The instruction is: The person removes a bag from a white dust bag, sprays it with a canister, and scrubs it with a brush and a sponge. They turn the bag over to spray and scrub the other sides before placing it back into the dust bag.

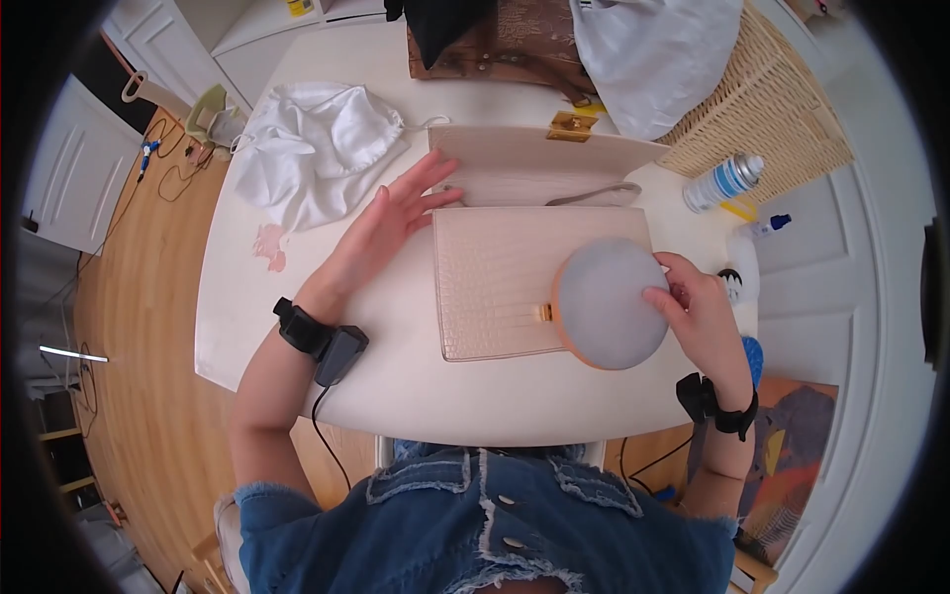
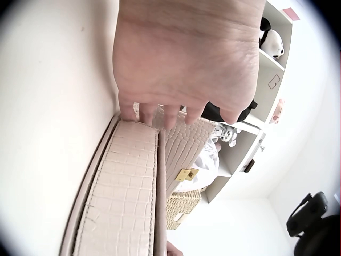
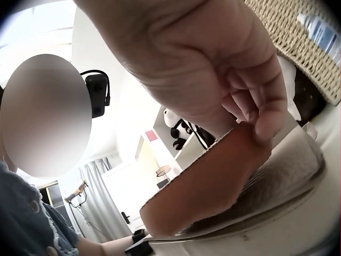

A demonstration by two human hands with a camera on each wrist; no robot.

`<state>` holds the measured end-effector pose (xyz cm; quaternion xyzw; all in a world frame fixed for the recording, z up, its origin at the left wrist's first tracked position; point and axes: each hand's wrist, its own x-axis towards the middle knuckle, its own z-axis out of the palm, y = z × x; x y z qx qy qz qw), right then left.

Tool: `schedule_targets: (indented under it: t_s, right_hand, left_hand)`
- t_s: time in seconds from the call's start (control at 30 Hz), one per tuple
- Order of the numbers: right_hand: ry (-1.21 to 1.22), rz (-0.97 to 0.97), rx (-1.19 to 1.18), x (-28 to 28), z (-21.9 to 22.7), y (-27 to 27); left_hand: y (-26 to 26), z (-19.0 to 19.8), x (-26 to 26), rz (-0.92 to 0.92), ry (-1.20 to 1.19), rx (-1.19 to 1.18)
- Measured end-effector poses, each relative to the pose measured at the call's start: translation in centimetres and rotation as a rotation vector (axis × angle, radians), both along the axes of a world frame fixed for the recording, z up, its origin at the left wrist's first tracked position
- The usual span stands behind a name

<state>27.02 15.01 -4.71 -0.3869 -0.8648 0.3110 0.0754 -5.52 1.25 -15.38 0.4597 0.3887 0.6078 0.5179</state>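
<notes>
A pale pink bag (image 1: 490,287) with a crocodile pattern lies on the table, its flap (image 1: 495,163) folded back with a gold clasp (image 1: 571,126). My left hand (image 1: 381,230), fingers extended, is at the bag's upper left by the flap; in the left wrist view the fingertips of that hand (image 2: 186,53) are at the end of the bag (image 2: 117,186). Over the bag's right part, my right hand (image 1: 703,307) pinches the edge of a round grey disc (image 1: 609,302) with an orange rim. The right wrist view shows the hand (image 3: 213,64) gripping its orange-brown side (image 3: 202,181).
A white drawstring pouch (image 1: 312,148) lies at the table's back left. Behind the bag are a brown patterned bag (image 1: 529,40), a white cloth (image 1: 658,59) and a wicker basket (image 1: 757,109). A spray can (image 1: 722,183) stands at the right, near a blue-capped bottle (image 1: 767,227).
</notes>
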Motion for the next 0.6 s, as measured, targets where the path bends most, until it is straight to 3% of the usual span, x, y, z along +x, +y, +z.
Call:
schedule_targets:
  t_s: [0.13,0.23,0.33,0.47,0.53,0.6]
  right_hand:
    - [0.044,0.016,-0.038,-1.6,0.6,-1.4]
    - [0.136,0.204,-0.012,-2.7,0.0,-2.2]
    - [0.049,0.105,0.016,-3.3,0.6,-1.4]
    - [0.027,0.157,0.122,-4.6,1.2,-1.8]
    - [0.092,0.314,0.167,-5.7,0.3,-2.7]
    - [0.137,0.342,0.140,-6.5,-1.2,-4.1]
  left_hand:
    - [0.1,-0.2,0.1,0.001,-0.019,0.004]
    - [0.1,0.0,0.0,-0.002,-0.010,0.005]
    - [0.0,-0.1,-0.1,-0.013,-0.011,0.017]
    - [0.1,-0.2,-0.2,-0.021,-0.028,0.029]
    - [0.1,0.1,0.0,-0.013,-0.015,0.007]
    - [0.0,0.2,0.1,-0.014,-0.017,0.005]
